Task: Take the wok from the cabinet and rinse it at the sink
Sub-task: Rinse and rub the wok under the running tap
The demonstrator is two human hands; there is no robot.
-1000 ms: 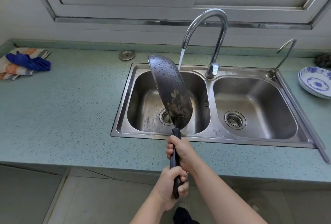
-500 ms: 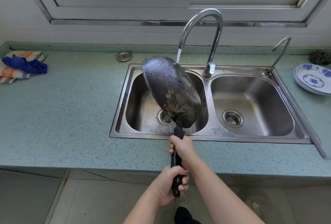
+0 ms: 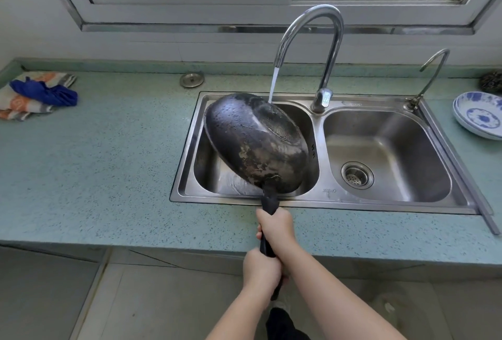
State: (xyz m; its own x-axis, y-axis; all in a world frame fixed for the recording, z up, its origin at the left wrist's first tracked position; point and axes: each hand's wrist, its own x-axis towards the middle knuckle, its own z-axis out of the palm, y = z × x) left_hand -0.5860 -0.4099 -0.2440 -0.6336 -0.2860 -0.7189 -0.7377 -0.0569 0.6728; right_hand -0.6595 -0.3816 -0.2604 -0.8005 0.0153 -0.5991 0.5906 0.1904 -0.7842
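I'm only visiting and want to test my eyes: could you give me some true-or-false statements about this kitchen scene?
1. The left hand and right hand both grip the handle of the wok. True.
2. The tap is turned off. False: water runs from it.
3. The wok is held over the right basin. False: it is over the left basin.
4. A blue-patterned plate sits on the counter at the far right. True.

"JIRMO" (blurry) on the sink (image 3: 380, 204)
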